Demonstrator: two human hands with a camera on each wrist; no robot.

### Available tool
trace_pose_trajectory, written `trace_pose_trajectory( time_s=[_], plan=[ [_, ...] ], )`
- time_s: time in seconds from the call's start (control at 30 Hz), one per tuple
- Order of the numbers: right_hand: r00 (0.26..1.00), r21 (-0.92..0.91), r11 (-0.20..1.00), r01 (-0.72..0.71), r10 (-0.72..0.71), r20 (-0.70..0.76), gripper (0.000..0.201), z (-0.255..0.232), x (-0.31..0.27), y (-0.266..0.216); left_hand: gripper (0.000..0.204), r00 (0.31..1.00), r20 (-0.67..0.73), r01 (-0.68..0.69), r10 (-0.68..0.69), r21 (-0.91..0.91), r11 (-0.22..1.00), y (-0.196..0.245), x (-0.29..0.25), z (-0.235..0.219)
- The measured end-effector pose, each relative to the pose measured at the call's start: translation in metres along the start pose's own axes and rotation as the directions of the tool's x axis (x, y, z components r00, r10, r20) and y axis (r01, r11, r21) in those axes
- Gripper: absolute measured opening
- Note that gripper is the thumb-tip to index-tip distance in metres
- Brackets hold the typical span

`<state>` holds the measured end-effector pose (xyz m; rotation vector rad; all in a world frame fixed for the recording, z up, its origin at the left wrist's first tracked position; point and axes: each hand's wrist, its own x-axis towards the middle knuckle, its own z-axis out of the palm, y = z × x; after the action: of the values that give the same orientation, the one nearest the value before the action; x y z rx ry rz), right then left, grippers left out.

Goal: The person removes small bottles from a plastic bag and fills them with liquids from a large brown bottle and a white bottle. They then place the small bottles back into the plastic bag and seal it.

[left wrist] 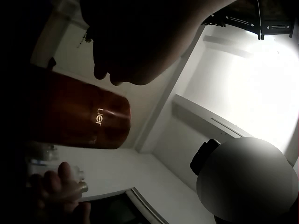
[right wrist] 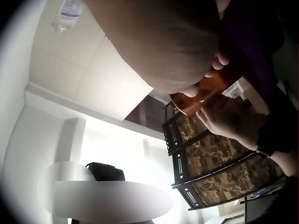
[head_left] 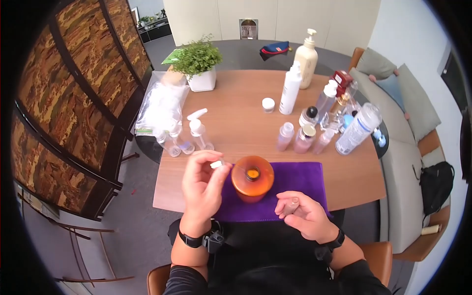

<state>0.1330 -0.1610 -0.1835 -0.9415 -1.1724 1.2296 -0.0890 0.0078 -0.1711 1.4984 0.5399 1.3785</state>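
Note:
A large amber bottle stands upright with its neck uncapped, on a purple cloth at the table's near edge. In the left wrist view the same bottle shows the pale letters "uer". Left of its shoulder, my left hand pinches a small white piece between thumb and fingers; its kind is too small to tell. On the other side, my right hand has its fingers curled round a small translucent bottle, mouth upward. That hand also appears low in the left wrist view.
Several clear pump bottles stand at left beside a plastic bag and a potted plant. To the right are several small bottles, a large clear bottle, a white bottle, a cream pump bottle and a white jar.

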Motion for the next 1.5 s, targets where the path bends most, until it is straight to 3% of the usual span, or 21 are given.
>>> trace_pose_trajectory(
  time_s=[0.03,0.13,0.17,0.2,0.23,0.33,0.4,0.6,0.83,0.9,0.93,1.1,1.33,1.4,1.5],
  plan=[
    [1.0,0.096,0.995,-0.008,0.009,-0.005,0.047,0.0,0.003,-0.002,0.029,1.0,-0.003,0.023,-0.023,0.025,0.999,-0.006,0.002,0.001],
    [1.0,-0.016,1.0,0.026,-0.025,0.012,0.05,-0.007,0.016,-0.015,0.029,0.991,-0.033,0.127,-0.126,0.012,0.992,-0.021,-0.009,0.001],
    [0.999,-0.059,0.997,0.042,-0.044,-0.019,0.05,-0.006,0.021,-0.023,0.026,0.991,-0.024,0.136,-0.133,0.146,0.98,-0.027,-0.012,-0.004],
    [0.991,-0.204,0.971,0.126,-0.134,-0.027,0.05,-0.007,0.028,-0.03,0.025,0.997,-0.004,0.073,-0.074,0.243,0.967,-0.029,-0.014,-0.006],
    [0.983,-0.235,0.958,0.166,-0.18,-0.041,0.048,-0.005,0.035,-0.037,0.024,1.0,0.018,0.01,-0.017,0.335,0.942,-0.022,-0.014,-0.004],
    [0.978,-0.326,0.924,0.202,-0.207,0.022,0.056,-0.008,0.046,-0.052,0.02,0.996,0.092,-0.046,0.011,0.385,0.922,-0.008,-0.014,-0.001],
    [0.98,-0.189,0.962,0.195,-0.199,-0.005,0.056,-0.003,0.051,-0.061,0.021,0.997,0.08,-0.019,-0.01,0.365,0.931,-0.008,-0.013,0.001],
    [0.982,-0.276,0.943,0.183,-0.163,0.095,0.041,-0.005,0.064,-0.079,0.02,0.996,0.086,-0.032,0.002,0.341,0.939,-0.015,-0.012,-0.001],
    [0.983,-0.446,0.878,0.176,-0.137,0.119,0.041,-0.006,0.071,-0.092,0.02,0.996,0.086,-0.062,0.034,0.35,0.935,-0.014,-0.013,-0.002],
    [0.988,-0.617,0.771,0.157,-0.122,0.1,0.039,-0.007,0.072,-0.096,0.02,0.996,0.084,-0.062,0.035,0.353,0.934,-0.014,-0.013,-0.002],
    [0.987,-0.618,0.77,0.159,-0.12,0.104,0.039,-0.007,0.074,-0.098,0.02,0.995,0.089,-0.069,0.04,0.354,0.933,-0.014,-0.013,-0.003],
    [0.961,-0.804,0.528,0.274,-0.19,0.203,0.036,-0.004,0.085,-0.109,0.021,0.994,0.096,-0.087,0.056,0.358,0.93,-0.014,-0.013,-0.004],
    [0.967,-0.862,0.44,0.251,-0.159,0.2,0.036,0.009,0.088,-0.127,0.022,0.993,0.09,-0.101,0.074,0.357,0.929,-0.016,-0.013,-0.003],
    [0.939,-0.878,0.342,0.336,-0.195,0.284,0.037,0.01,0.091,-0.129,0.022,0.993,0.09,-0.102,0.075,0.357,0.928,-0.016,-0.013,-0.003],
    [0.93,-0.883,0.309,0.355,-0.21,0.3,0.039,0.013,0.092,-0.132,0.022,0.993,0.084,-0.107,0.082,0.359,0.927,-0.017,-0.013,-0.003]
  ],
)
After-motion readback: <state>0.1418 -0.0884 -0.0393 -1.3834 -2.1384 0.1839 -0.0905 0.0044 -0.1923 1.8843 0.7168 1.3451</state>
